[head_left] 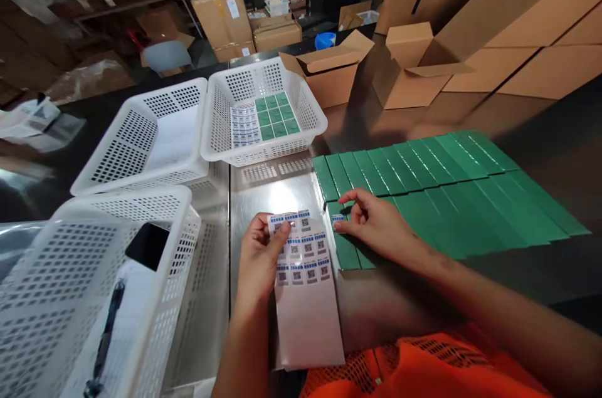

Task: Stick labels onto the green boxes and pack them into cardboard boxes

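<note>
My left hand (261, 258) holds a white sticker sheet (308, 304) with rows of small blue QR labels near its top, thumb on the upper edge. My right hand (376, 227) pinches one small blue label (337, 219) and presses it onto the end of a green flat box (345, 247). That box is the nearest of a long row of green flat boxes (446, 191) laid side by side on the shiny metal table (263, 197).
Three white perforated baskets stand to the left: one (308, 111) holding green boxes and label sheets, one (141, 141) with white paper, one (89, 279) with a black phone (147, 246) and a pen (104, 338). Open cardboard boxes (329, 69) and stacked cartons (517, 34) line the back right.
</note>
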The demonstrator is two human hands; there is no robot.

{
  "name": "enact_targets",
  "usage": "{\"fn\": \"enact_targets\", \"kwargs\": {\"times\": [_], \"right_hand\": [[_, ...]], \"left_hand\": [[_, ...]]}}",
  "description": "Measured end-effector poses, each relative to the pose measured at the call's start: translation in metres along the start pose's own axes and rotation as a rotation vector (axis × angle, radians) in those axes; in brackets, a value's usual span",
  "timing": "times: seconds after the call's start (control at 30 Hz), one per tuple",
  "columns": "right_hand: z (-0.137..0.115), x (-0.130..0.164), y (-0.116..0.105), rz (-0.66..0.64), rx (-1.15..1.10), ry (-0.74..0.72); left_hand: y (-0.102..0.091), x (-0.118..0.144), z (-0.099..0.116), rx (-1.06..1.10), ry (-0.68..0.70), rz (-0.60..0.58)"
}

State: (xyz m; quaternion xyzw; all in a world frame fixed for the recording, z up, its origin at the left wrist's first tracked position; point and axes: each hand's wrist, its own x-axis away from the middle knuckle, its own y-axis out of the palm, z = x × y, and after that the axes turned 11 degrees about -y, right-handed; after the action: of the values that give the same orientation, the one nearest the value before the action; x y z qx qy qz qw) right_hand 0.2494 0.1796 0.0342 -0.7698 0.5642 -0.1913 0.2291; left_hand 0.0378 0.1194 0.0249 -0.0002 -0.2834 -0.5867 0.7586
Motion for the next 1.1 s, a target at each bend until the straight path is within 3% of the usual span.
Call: {"fn": "enact_targets", "kwargs": {"times": [0.1,0.23,0.3,0.47,0.53,0.63,0.77,0.83,0.97,1.1], "right_hand": [[-0.009,0.006,0.009,0.042,-0.282,-0.131],[-0.020,0.008,0.021,-0.029,-0.497,-0.155],[-0.022,0.009,0.024,0.002,-0.466,-0.199],[-0.022,0.014,0.007,0.095,-0.274,-0.520],[-0.019,0.012,-0.009,0.139,-0.341,-0.449],[-0.005,0.005,-0.033,0.188,-0.416,-0.184],[0.020,-0.002,-0.042,-0.031,-0.481,0.087],[0.028,-0.004,-0.038,-0.088,-0.519,0.137],[0.030,-0.003,-0.031,-0.078,-0.516,0.136],[0.022,-0.004,-0.029,-0.034,-0.249,0.129]], "left_hand": [[0.002,0.001,-0.001,0.006,0.001,-0.073],[0.003,0.002,-0.002,0.008,0.003,-0.111],[0.003,0.002,-0.001,-0.008,-0.006,-0.103],[0.005,-0.003,-0.003,-0.050,-0.066,-0.081],[0.004,-0.005,-0.003,-0.055,-0.078,-0.058],[0.001,-0.006,-0.004,-0.053,-0.088,-0.039],[0.000,-0.005,-0.003,-0.046,-0.095,-0.042],[0.001,-0.005,-0.003,-0.053,-0.087,-0.044],[0.003,-0.005,-0.003,-0.068,-0.087,-0.048],[0.003,-0.004,-0.004,-0.069,-0.095,-0.065]]}}
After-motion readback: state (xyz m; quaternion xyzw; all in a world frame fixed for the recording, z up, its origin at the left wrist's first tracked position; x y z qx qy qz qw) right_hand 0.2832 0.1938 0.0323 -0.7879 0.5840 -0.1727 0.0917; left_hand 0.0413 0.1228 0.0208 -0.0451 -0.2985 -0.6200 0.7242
